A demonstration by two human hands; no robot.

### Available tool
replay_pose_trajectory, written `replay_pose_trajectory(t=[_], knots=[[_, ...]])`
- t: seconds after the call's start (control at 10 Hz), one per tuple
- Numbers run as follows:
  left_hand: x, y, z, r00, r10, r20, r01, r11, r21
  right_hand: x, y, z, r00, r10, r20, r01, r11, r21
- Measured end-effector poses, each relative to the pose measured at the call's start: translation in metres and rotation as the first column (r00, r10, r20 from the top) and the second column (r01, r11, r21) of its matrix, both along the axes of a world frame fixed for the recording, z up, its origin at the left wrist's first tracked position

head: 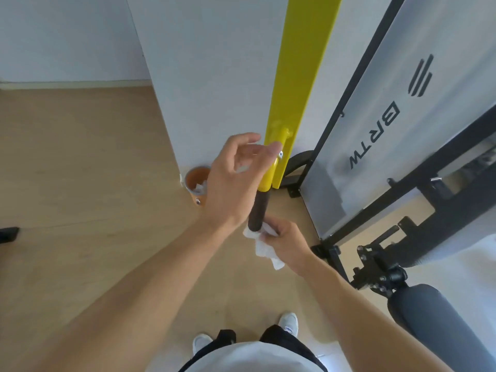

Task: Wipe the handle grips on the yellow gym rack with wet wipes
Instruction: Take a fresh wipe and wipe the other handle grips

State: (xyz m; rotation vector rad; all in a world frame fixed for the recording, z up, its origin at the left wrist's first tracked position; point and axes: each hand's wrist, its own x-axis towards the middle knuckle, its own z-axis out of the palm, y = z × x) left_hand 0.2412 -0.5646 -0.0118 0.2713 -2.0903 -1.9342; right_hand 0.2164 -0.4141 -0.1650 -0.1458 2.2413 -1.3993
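Leftmost, the left hand (236, 178) hovers open-fingered beside the yellow rack post (298, 84), gripping nothing. Below it, the black handle grip (258, 210) juts out (likely firm foam). Rightward, the right hand (288, 244) pinches the limp wet wipe (264, 247) around the grip's tip.

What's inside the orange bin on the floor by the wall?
The bin holds some crumpled white pieces, likely used wipes, against its orange inner wall. The left hand hides its right edge, and the bottom beneath the pieces can't be seen.
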Motion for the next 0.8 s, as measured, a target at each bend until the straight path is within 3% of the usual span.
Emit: replay_pose_trajectory(t=[0.1, 0.5, 0.6, 0.7, 0.8], knots=[[-0.021, 0.004, 0.006, 0.995, 0.046, 0.087, -0.046, 0.999, -0.002, -0.011, 0.009, -0.003, 0.999, -0.053, 0.004, 0.053, 0.998, 0.03], [0.006, 0.028, -0.045, 0.908, 0.419, 0.01, -0.418, 0.905, 0.08, -0.069, 0.045, 0.005, 0.968, -0.185, 0.169, 0.213, 0.962, -0.172], [0.012, 0.042, -0.058, 0.838, 0.545, -0.022, -0.546, 0.838, -0.013, -0.087, 0.049, 0.014, 0.966, -0.206, 0.156, 0.236, 0.949, -0.21], [0.018, 0.076, -0.061, 0.693, 0.588, -0.417, -0.718, 0.617, -0.323, -0.108, 0.05, 0.024, 0.936, -0.271, 0.226, 0.325, 0.912, -0.25], [0.011, 0.124, -0.04, 0.817, 0.4, -0.415, -0.559, 0.724, -0.403, -0.123, 0.048, 0.042, 0.905, -0.3, 0.302, 0.39, 0.868, -0.307]])
